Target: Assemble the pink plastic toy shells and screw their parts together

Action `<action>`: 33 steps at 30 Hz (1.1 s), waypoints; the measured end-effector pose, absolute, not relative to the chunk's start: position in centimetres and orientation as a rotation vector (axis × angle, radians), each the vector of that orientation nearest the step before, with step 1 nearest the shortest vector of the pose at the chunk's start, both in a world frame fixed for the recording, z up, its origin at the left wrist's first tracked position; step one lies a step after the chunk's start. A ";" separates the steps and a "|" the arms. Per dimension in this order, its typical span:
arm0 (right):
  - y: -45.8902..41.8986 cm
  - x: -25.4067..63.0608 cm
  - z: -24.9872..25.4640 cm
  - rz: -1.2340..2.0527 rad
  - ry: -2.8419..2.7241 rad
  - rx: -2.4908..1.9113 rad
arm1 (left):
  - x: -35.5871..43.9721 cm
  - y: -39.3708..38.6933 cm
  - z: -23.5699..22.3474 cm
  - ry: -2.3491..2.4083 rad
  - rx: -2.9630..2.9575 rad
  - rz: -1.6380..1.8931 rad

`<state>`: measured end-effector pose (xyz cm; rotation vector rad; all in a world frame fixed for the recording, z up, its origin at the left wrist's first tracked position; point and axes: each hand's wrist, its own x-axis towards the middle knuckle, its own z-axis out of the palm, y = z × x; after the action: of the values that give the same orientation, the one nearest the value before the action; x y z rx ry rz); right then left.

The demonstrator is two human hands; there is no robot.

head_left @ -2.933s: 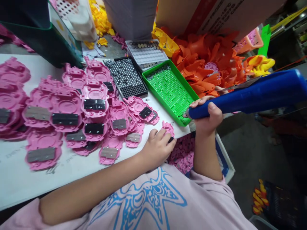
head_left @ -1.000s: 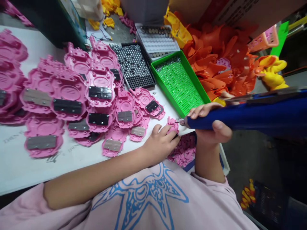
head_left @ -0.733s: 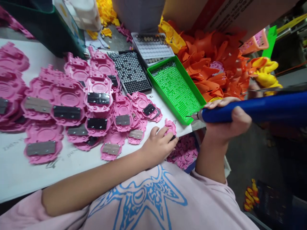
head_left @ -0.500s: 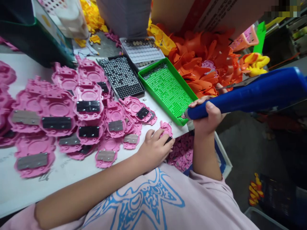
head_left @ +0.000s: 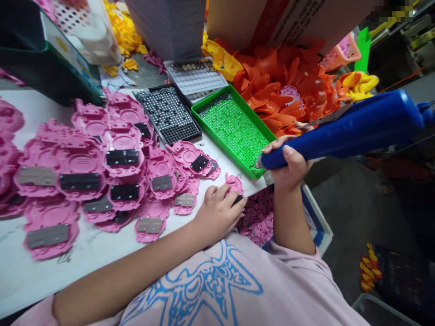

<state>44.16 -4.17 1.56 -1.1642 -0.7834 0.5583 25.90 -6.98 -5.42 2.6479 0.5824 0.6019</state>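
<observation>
My right hand [head_left: 288,163] is wrapped round a blue electric screwdriver [head_left: 346,131]. The tool lies nearly level, with its tip over the near corner of a green screw tray [head_left: 234,131], whose holes hold many small screws. At the table's edge my left hand [head_left: 219,215] grips a pink plastic casing [head_left: 234,182] with a dark plate on it; the fingers cover most of its lower part. To the left lie piles of like pink casings [head_left: 84,163], with black or grey plates screwed on.
A black screw tray [head_left: 170,113] and a white tray of round metal parts [head_left: 197,77] stand behind. Orange plastic parts [head_left: 272,86] are heaped at the back right, by a cardboard box [head_left: 288,22]. Below the table edge is a bin of small pink parts [head_left: 258,217]. A dark green bin [head_left: 50,59] stands back left.
The screwdriver tip was at the pink casing a second ago; it has moved away to the green tray's near corner. My left hand stays on the casing. The view has shifted.
</observation>
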 end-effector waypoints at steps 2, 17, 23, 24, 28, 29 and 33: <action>-4.2 44.1 1.5 0.554 -0.774 -1.152 | 25.9 -7.0 -5.5 0.583 2.640 0.592; -4.9 44.6 2.6 0.559 -0.855 -1.105 | 26.0 -7.3 -6.0 0.597 2.650 0.690; -5.0 44.7 4.8 0.425 -1.021 -1.059 | 25.9 -7.3 -6.0 0.585 2.654 0.682; -5.0 44.6 4.8 0.431 -1.016 -1.068 | 25.9 -7.3 -6.0 0.583 2.652 0.682; -5.0 44.2 3.4 0.499 -0.896 -1.157 | 26.0 -7.2 -6.0 0.591 2.647 0.692; -4.9 44.2 2.9 0.515 -0.879 -1.166 | 26.0 -7.2 -6.0 0.591 2.650 0.689; -4.6 44.4 1.4 0.570 -0.849 -1.128 | 26.0 -7.1 -5.8 0.584 2.659 0.681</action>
<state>44.42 -4.58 1.40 -1.1281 -0.8490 0.5698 25.96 -7.13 -5.82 2.6591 0.5841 0.6806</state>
